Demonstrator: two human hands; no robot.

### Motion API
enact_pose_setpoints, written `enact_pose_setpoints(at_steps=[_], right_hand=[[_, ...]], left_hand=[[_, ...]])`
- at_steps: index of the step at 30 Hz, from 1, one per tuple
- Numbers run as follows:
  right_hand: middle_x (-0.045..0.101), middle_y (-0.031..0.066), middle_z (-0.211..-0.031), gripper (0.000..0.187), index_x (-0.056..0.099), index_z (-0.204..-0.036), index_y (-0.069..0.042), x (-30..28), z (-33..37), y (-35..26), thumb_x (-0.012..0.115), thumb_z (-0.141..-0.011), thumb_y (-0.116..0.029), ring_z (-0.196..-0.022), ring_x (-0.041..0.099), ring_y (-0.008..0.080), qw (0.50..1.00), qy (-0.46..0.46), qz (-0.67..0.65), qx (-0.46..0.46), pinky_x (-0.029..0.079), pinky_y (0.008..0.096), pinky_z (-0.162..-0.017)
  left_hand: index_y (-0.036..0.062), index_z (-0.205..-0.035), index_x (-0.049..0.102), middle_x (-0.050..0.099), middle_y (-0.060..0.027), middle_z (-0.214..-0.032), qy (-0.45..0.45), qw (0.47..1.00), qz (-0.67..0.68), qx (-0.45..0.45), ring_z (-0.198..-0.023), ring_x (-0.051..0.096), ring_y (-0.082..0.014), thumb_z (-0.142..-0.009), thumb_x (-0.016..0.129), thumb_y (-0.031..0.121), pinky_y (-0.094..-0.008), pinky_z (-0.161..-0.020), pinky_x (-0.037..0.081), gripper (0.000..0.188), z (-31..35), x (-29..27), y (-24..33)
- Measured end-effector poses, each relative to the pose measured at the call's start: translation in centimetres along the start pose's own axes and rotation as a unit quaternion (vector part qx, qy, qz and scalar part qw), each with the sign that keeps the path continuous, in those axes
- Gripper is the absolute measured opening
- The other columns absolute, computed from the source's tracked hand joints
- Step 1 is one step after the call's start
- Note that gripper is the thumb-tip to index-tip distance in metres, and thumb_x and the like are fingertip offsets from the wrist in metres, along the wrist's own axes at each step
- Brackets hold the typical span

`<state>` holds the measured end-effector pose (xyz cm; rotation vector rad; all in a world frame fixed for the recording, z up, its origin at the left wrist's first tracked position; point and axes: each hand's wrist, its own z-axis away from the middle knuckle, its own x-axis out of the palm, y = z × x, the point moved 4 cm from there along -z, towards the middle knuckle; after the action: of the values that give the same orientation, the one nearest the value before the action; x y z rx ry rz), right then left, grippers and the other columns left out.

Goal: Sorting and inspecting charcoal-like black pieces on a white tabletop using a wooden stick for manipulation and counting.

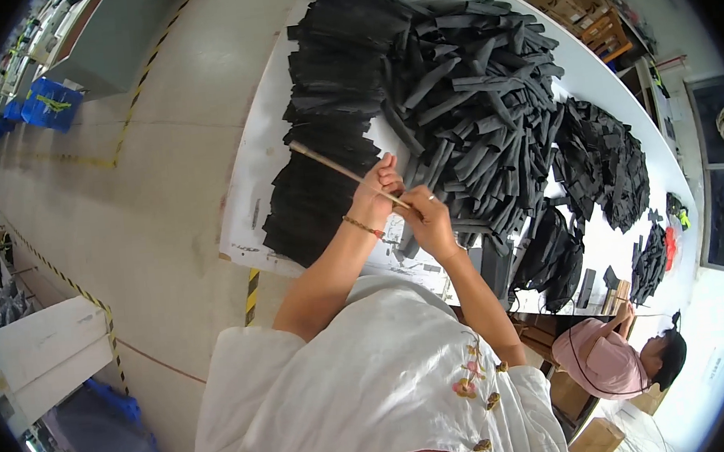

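A thin wooden stick (pixel 323 158) slants across the front of my body, its far end over the flat stack of black fabric strips (pixel 317 200). My left hand (pixel 374 191) has its fingers curled, and the stick runs across its palm. Close beside it on the right, my right hand (pixel 430 221) pinches the stick's near end between thumb and fingers. Both hands are above the near edge of the white table (pixel 245 197). Beyond them lies a large heap of narrow black fabric tubes (pixel 480 106). Anything small inside the left hand's curled fingers is hidden.
More black pieces (pixel 603 160) lie in a pile farther right, with a black bundle (pixel 547 254) nearer. At the table's right end a person in pink (pixel 602 356) sits with hands at the table. Striped floor tape (pixel 253 296) and a blue crate (pixel 50 104) are left.
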<state>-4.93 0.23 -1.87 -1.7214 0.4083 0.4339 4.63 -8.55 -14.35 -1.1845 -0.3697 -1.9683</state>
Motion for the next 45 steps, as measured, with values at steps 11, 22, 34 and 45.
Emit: enact_pose_setpoints(at_steps=[11, 22, 34, 45], right_hand=[[0.048, -0.0057, -0.070, 0.021, 0.061, -0.094, -0.003, -3.1, 1.0, -0.3, 0.060, -0.092, -0.025, -0.059, 0.039, 0.0029, 0.919, -0.020, -0.278, 0.281, 0.031, 0.0202, -0.053], [0.036, -0.0075, -0.059, 0.023, 0.057, -0.086, -0.008, -18.8, -8.2, 4.1, 0.058, -0.094, -0.029, -0.047, 0.031, 0.0021, 0.873, 0.450, -0.136, 0.126, 0.022, 0.0214, -0.042], [0.051, 0.0080, -0.073, 0.019, 0.058, -0.109, -0.004, -10.7, 5.1, 7.4, 0.054, -0.094, -0.015, -0.059, 0.047, 0.0148, 0.974, 0.127, 0.127, 0.135, 0.042, 0.0303, -0.055], [0.052, 0.0081, -0.072, 0.018, 0.064, -0.103, -0.013, -11.1, 7.7, 5.5, 0.061, -0.086, -0.016, -0.055, 0.058, 0.0274, 0.928, -0.078, 0.362, 0.041, 0.048, 0.0371, -0.046]], left_hand=[[0.0007, -0.137, 0.040, 0.056, -0.0119, -0.122, -0.138, 0.897, -0.384, 0.168, -0.121, 0.047, -0.0199, -0.096, 0.042, 0.050, -0.0349, -0.100, 0.035, 0.064, 5.7, 5.9, 2.7], [0.0047, -0.082, 0.058, 0.054, -0.0025, -0.059, -0.112, 0.697, -0.708, -0.006, -0.049, 0.053, -0.0121, -0.090, 0.050, 0.013, -0.0291, -0.045, 0.043, 0.014, 8.6, -1.5, -5.9], [0.0118, -0.077, 0.068, 0.063, -0.0034, -0.078, -0.167, 0.187, -0.939, 0.235, -0.087, 0.058, -0.0228, -0.069, 0.073, 0.019, -0.0361, -0.077, 0.045, 0.012, 1.0, -0.3, 3.3], [0.0068, -0.080, 0.070, 0.068, -0.0079, -0.081, -0.112, 0.512, -0.832, 0.180, -0.079, 0.062, -0.0223, -0.069, 0.075, 0.015, -0.0323, -0.073, 0.048, 0.014, 2.2, 2.5, 5.6]])
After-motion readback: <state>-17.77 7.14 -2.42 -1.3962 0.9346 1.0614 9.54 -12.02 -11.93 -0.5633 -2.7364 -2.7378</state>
